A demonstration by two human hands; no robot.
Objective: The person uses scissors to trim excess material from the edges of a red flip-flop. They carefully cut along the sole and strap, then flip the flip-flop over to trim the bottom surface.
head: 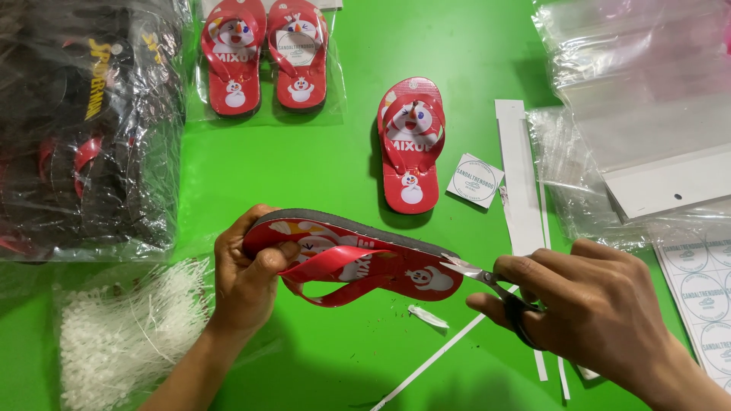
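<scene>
Green worktop (320, 167), seen from above.

Left hand (245, 278): curled around the toe end of a red flip-flop (381, 262), thumb pressed on the printed top face, fingers wrapped behind the dark sole edge. Firm closed grip. The flip-flop is held off the worktop, tilted on its side edge, near the front edge and roughly at the middle. Its red strap (335, 262) stands out toward the camera, loose from the sole.

Right hand (594, 304): fingers closed through the handles of small scissors (487, 278). Blades slightly parted, tips touching the heel end of the held flip-flop. How far the handles are squeezed cannot be told; the fingers cover them.

Just beneath the flip-flop: a small white scrap (428, 317) lying on the worktop, and a thin white strip (434, 361) running diagonally toward the front edge.

Middle of the worktop: a second red flip-flop (411, 144) lying flat, strap up, with a square white label card (474, 180) just to its right. A long white paper strip (519, 183) lies beside the card.

Back edge: a bagged pair of red flip-flops (266, 53).

Left edge: a large clear bag of dark sandals (84, 129); in front of it, a heap of white plastic ties (126, 327).

Right edge: a stack of clear plastic bags (640, 114), and a sheet of round stickers (700, 297) near the front right corner.
</scene>
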